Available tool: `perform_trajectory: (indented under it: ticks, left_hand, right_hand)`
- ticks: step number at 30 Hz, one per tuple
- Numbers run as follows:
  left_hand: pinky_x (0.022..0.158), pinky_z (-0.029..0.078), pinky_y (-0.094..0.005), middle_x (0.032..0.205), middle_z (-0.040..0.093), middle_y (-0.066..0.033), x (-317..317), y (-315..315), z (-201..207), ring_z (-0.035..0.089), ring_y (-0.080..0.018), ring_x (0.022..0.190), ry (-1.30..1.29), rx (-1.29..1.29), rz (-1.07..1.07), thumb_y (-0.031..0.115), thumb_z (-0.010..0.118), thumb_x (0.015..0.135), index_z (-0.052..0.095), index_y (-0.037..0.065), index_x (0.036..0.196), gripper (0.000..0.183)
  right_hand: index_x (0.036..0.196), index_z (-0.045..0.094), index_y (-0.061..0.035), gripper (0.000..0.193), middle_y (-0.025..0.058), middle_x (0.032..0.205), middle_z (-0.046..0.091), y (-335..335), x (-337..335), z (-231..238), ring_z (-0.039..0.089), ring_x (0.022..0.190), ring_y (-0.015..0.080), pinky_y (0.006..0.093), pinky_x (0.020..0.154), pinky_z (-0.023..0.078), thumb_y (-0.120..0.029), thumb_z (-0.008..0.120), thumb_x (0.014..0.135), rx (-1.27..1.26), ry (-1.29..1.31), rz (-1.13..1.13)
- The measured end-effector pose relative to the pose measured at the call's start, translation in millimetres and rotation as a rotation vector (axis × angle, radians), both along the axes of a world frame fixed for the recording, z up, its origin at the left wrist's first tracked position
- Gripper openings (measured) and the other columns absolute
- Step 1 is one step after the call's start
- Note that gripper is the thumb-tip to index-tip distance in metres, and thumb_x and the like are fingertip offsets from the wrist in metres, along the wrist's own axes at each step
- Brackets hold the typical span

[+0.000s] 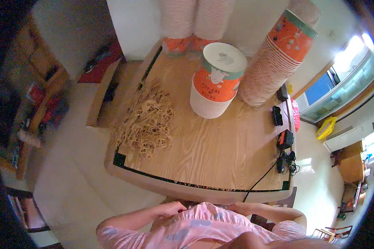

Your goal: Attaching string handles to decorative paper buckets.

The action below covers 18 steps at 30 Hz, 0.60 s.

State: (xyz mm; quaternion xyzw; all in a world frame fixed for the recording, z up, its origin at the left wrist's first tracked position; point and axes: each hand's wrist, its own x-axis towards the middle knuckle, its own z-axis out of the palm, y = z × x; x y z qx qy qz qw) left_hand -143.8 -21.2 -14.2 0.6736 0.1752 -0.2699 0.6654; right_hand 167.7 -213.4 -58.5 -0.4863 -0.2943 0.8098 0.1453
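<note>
My left hand (173,208) is low in front of my body, just below the table's near edge. Its fingers are curled in, and whatever they may hold is hidden by the pink patterned top (207,216). My right hand (237,206) is at the same height on the other side, its fingers hidden behind the cloth. On the wood-grain table (203,153) lies a loose heap of tan, string-like strands (147,122). Farther back stands a short stack of paper tubs (216,89), orange, green and white, with a white round top (224,57).
A tall leaning stack of tubs (274,62) rises at the back right, and two more stacks (178,20) stand against the wall. Black adapters (285,139) and a coiled cable (294,166) lie along the right edge. A wooden shelf (41,103) is at left.
</note>
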Motion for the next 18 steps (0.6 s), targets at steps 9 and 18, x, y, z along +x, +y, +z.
perform_trajectory:
  ticks: [9, 18]
  left_hand:
    - [0.061, 0.046, -0.0309, 0.07, 0.061, -0.009, -1, -7, -11, 0.059, -0.0163, 0.067, -0.181, 0.312, 0.276, 0.016, 0.067, 0.067, 0.06, 0.004, 0.072, 0.015]
    - [0.059, 0.047, -0.0284, 0.069, 0.062, -0.0034, 18, 32, 30, 0.057, -0.0106, 0.061, -0.3, 0.251, 0.412, 0.015, 0.059, 0.076, 0.062, 0.002, 0.077, 0.013]
  right_hand:
    - [0.1, 0.057, -0.0066, 0.026, 0.0079, 0.087, 0.061, 36, -18, 79, 0.053, 0.077, 0.0122, 0.0288, 0.068, 0.044, -0.022, 0.061, 0.079, 0.403, -0.289, 0.428]
    - [0.094, 0.059, -0.0056, 0.017, 0.0013, 0.077, 0.061, 98, 16, 139, 0.056, 0.069, 0.011, 0.0256, 0.063, 0.046, -0.014, 0.056, 0.081, 0.484, -0.511, 0.412]
